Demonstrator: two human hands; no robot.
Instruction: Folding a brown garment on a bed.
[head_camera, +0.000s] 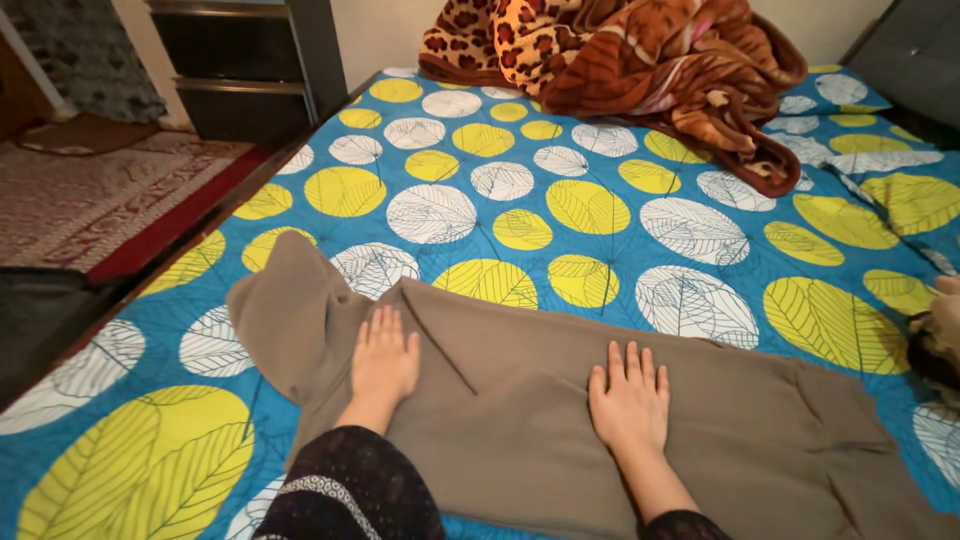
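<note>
A grey-brown garment (520, 400) lies spread flat across the near part of a bed covered by a blue sheet with yellow and white leaf circles (500, 200). My left hand (383, 362) rests palm down on the garment's left part, fingers together, beside a fold line. My right hand (630, 397) presses flat on the garment's middle, fingers slightly spread. Neither hand grips the cloth. Dark patterned sleeves cover both forearms.
A crumpled brown and orange animal-print blanket (640, 60) is heaped at the far end of the bed. The bed's left edge drops to a patterned red rug (90, 190). A dark drawer unit (240, 60) stands behind it. Another person's hand (945, 310) shows at the right edge.
</note>
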